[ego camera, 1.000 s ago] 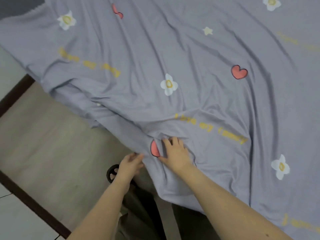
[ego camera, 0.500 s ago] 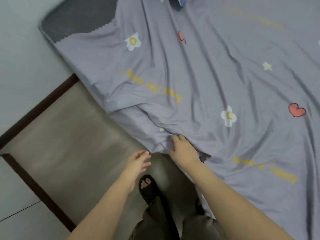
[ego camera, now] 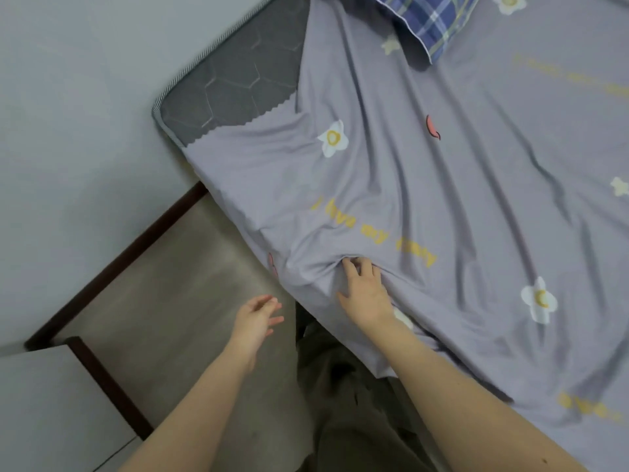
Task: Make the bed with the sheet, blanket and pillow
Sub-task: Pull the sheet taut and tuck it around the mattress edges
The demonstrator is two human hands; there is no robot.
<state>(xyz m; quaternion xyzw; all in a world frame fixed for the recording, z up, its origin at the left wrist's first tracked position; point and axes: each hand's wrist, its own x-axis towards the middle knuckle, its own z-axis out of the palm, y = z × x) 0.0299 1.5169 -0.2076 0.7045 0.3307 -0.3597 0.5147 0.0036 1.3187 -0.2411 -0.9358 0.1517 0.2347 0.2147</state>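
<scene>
Sheet (ego camera: 442,199): lilac-grey, printed with white-and-yellow flowers, red hearts and yellow lettering. Spread over the mattress (ego camera: 231,80), wrinkled, with long creases running from the mattress's far end toward its near side. The zigzag-cut edge stops short of the mattress's left corner, so that dark hex-quilted corner is bare. The near edge drapes over the mattress side. Fabric is bunched into a fold at the mattress's near edge, where the right hand (ego camera: 366,291) digs its fingers in.
Pillow (ego camera: 439,18): blue plaid with pale lines, lying on the sheet at the mattress's far end, only one corner in view.
</scene>
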